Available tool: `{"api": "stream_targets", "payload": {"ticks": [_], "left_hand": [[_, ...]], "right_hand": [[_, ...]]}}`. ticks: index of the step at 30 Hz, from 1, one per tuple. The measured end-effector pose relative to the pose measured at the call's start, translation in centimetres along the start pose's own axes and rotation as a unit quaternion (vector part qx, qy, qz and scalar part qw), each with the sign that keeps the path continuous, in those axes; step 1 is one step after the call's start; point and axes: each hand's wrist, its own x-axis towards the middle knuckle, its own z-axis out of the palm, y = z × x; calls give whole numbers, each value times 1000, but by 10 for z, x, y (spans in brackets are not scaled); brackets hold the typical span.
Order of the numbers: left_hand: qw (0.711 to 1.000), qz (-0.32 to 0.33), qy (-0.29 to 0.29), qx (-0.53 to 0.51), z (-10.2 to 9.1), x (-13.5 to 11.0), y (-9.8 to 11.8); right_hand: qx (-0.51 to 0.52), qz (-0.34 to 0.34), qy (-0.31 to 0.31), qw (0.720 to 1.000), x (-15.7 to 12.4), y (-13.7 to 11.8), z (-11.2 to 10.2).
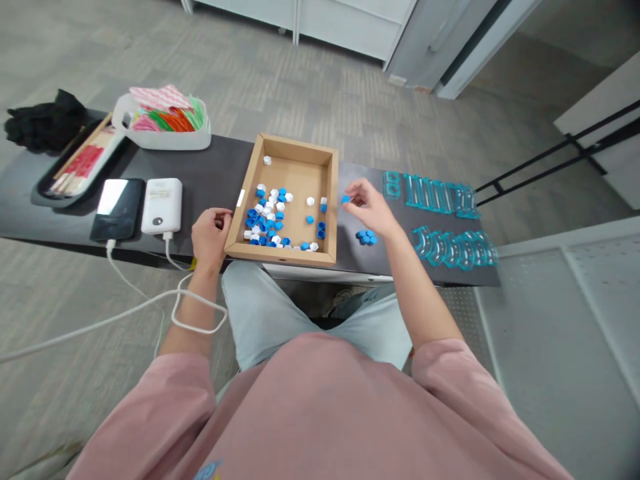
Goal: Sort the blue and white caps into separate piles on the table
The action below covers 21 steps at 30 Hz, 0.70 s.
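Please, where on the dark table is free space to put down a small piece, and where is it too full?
Free: the strip between the power bank and the cardboard box, behind the left hand; also between the blue pieces and the clear holders. Crowded: the box's near left corner, the table's far left with trays.

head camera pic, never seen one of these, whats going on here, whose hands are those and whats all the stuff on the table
The single picture comes from a camera worn on a person's head, looking down at their own lap and two bare hands; no machine is involved.

The dark table carries a cardboard tray holding loose blue and white hexagon pieces. The left hand rests at the tray's left edge, curled; I cannot tell if it holds anything. The right hand pinches one blue piece just right of the tray, above a small cluster of blue pieces on the table.

Further right lie clear teal plastic parts. To the left sit a phone, a white power bank with cables, a bin of colourful packets and a grey tray of chopsticks.
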Motion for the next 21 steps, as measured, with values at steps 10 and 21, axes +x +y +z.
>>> {"api": "stream_targets", "payload": {"ticks": [10, 21], "left_hand": [[1000, 6, 19, -9, 2, 3, -4], [1000, 4, 24, -6, 4, 4, -5]], "right_hand": [[32, 145, 90, 985, -66, 99, -46], [11, 125, -30, 992, -97, 96, -64]]}}
